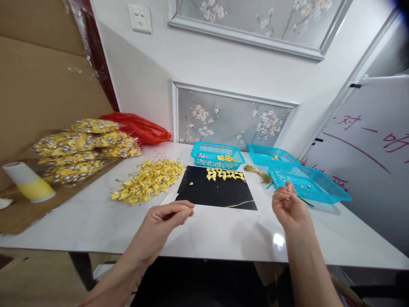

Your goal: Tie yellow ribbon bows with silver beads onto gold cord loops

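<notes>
My left hand (169, 219) is over the front of the white table, thumb and fingertips pinched together. Whatever lies in that pinch is too small to make out. My right hand (291, 209) is raised in front of the blue basket at the right, its fingers curled in with the tips together; anything in them is hidden. Between and beyond the hands lies a black mat (207, 194). On it are rows of small yellow bow-shaped pieces (223, 174), a small silvery bead (191, 183) and a thin gold-coloured strand (239, 204).
A heap of yellow pieces with silvery parts (148, 181) lies left of the mat. Bagged ones (79, 147) are stacked beyond, near a cone (30, 182) and red plastic bag (137, 128). Blue baskets (219, 149) and a strand bundle (258, 172) stand at back and right.
</notes>
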### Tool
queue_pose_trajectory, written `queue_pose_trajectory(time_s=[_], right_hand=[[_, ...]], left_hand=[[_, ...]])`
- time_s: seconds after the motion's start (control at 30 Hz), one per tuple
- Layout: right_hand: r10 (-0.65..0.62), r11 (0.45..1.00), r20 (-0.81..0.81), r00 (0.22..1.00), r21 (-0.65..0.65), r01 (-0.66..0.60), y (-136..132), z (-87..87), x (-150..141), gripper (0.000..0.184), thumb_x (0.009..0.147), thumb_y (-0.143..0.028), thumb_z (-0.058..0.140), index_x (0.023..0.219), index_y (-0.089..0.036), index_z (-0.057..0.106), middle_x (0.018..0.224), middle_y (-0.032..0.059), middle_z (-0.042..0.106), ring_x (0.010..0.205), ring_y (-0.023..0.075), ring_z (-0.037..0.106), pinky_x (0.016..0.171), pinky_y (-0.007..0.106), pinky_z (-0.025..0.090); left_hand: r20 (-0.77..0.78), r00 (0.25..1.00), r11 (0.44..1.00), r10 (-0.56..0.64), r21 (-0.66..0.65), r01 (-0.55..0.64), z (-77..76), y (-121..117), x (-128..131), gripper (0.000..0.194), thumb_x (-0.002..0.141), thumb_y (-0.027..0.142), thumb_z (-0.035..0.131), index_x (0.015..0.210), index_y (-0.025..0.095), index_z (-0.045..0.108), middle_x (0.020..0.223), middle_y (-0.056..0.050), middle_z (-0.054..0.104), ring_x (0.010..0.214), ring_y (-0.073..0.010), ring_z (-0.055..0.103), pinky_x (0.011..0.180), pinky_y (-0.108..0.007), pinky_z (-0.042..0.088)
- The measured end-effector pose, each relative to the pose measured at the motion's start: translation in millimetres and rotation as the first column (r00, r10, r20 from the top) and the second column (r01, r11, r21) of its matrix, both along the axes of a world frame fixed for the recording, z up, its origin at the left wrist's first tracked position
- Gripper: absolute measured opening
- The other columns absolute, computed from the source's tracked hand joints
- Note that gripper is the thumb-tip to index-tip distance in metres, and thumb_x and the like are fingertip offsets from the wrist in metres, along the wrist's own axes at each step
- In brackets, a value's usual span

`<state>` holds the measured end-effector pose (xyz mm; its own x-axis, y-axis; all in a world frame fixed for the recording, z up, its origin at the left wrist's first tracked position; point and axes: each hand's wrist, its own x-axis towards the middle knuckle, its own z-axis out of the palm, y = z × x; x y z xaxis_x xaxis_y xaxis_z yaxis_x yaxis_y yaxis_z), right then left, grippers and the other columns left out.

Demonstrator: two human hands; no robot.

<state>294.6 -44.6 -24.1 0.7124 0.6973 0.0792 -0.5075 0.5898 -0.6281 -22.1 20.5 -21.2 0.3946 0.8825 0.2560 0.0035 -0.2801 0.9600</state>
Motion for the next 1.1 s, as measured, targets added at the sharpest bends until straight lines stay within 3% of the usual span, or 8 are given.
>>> queue_pose_trajectory(time_s=[0.07,0.13,0.3,0.47,0.63,0.83,1.1], right_hand=[[0.017,0.998,0.0,1.0,0.062,-0.017,-9,16.6,-8,0.018,0.08,-0.015,0.074,0.081,-0.02,0.056,0.059,-0.0106,0.044,0.042,-0.0012,0.04,0.043,0.007,0.041],[0.022,0.994,-0.001,1.0,0.106,-0.022,-16,34.5,-17,0.015,0.079,-0.014,0.073,0.082,-0.02,0.059,0.06,-0.0095,0.045,0.042,-0.0011,0.038,0.044,0.008,0.042],[0.027,0.986,0.158,0.987,0.161,-0.053,-35,73.6,-55,0.008,0.083,-0.011,0.063,0.082,-0.019,0.064,0.061,-0.0069,0.046,0.041,0.0002,0.026,0.041,0.011,0.036],[-0.047,0.979,0.349,0.936,0.201,-0.026,-50,89.2,-84,0.009,0.085,-0.014,0.064,0.083,-0.022,0.068,0.065,-0.0058,0.042,0.044,0.0029,0.025,0.041,0.014,0.034],[-0.025,0.979,0.286,0.958,0.203,-0.035,-41,82.3,-57,0.007,0.082,-0.012,0.066,0.084,-0.019,0.067,0.062,-0.0067,0.042,0.043,0.0019,0.022,0.041,0.012,0.034],[0.04,0.981,0.122,0.992,0.186,-0.062,-24,56.2,-17,0.012,0.078,-0.006,0.064,0.085,-0.016,0.065,0.058,-0.0076,0.045,0.041,0.0,0.027,0.042,0.009,0.036],[0.019,0.993,0.046,0.999,0.113,-0.024,-17,27.0,-2,0.012,0.074,-0.011,0.07,0.084,-0.016,0.065,0.059,-0.0064,0.05,0.041,-0.0004,0.029,0.041,0.009,0.036]], left_hand=[[-0.101,0.995,0.996,0.016,0.088,-0.007,-4.5,12,-2,0.006,0.076,0.028,0.073,0.072,0.025,0.076,0.095,-0.006,0.074,0.089,-0.0242,0.063,0.081,-0.032,0.05],[-0.186,0.983,0.986,-0.002,0.164,0.033,-7.3,18,-4,0.009,0.074,0.02,0.07,0.072,0.027,0.076,0.094,-0.004,0.075,0.091,-0.025,0.064,0.086,-0.032,0.048],[-0.333,0.942,0.956,-0.036,0.263,0.129,-5.9,18,-3,0.024,0.069,0.006,0.058,0.065,0.026,0.071,0.079,-0.002,0.073,0.075,-0.022,0.064,0.073,-0.028,0.047],[-0.326,0.945,0.943,0.037,0.323,0.075,-4.6,31,4,0.018,0.068,0.011,0.063,0.057,0.024,0.068,0.07,-0.004,0.07,0.067,-0.0209,0.063,0.068,-0.028,0.047],[-0.227,0.969,0.946,0.094,0.324,-0.016,-5.9,48,14,0.015,0.071,0.021,0.067,0.058,0.024,0.072,0.075,-0.005,0.075,0.072,-0.023,0.065,0.069,-0.032,0.048],[-0.097,0.991,0.982,0.089,0.173,-0.071,-5.6,51,21,0.014,0.068,0.024,0.073,0.055,0.02,0.069,0.072,-0.005,0.072,0.07,-0.0206,0.064,0.064,-0.029,0.047],[0.086,0.996,0.998,-0.038,-0.044,0.042,9.0,45,17,0.025,0.067,0.021,0.078,0.058,0.017,0.054,0.067,0.002,0.061,0.063,-0.0102,0.055,0.062,-0.023,0.043]])
